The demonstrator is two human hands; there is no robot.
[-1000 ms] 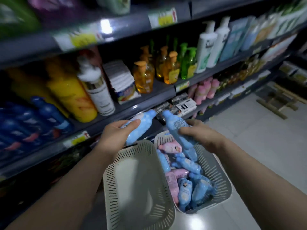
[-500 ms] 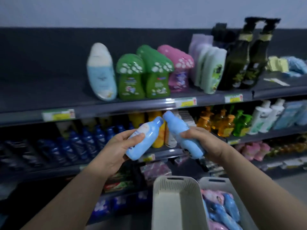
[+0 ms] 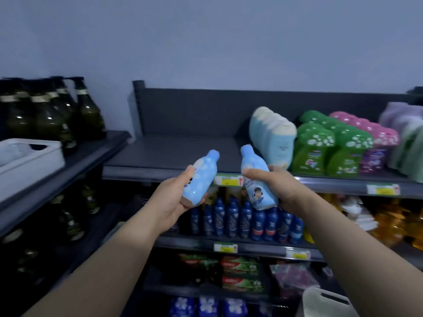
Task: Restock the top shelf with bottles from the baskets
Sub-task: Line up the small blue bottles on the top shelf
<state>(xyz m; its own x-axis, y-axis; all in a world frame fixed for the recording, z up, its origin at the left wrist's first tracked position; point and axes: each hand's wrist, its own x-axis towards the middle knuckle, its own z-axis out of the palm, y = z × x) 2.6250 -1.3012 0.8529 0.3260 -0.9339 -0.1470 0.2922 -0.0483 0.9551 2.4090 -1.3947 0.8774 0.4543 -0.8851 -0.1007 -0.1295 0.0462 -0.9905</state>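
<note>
My left hand (image 3: 170, 200) grips a light blue bottle (image 3: 201, 177) by its base, cap tilted up and to the right. My right hand (image 3: 278, 186) grips a second light blue bottle (image 3: 254, 177) with a child's picture on its label, cap pointing up. Both bottles are held in front of the dark top shelf (image 3: 174, 154), whose left stretch is bare. Only a corner of a white basket (image 3: 325, 300) shows at the bottom right.
On the top shelf to the right stand pale blue bottles (image 3: 272, 136), green bottles (image 3: 325, 147) and pink bottles (image 3: 370, 138). A side shelf at left carries dark glass bottles (image 3: 52, 110) and a white bin (image 3: 27, 163). Dark blue bottles (image 3: 240, 220) fill the shelf below.
The view has swung up and to the left from the baskets to the top shelf. Both hands have risen with their blue bottles to the shelf's front edge.
</note>
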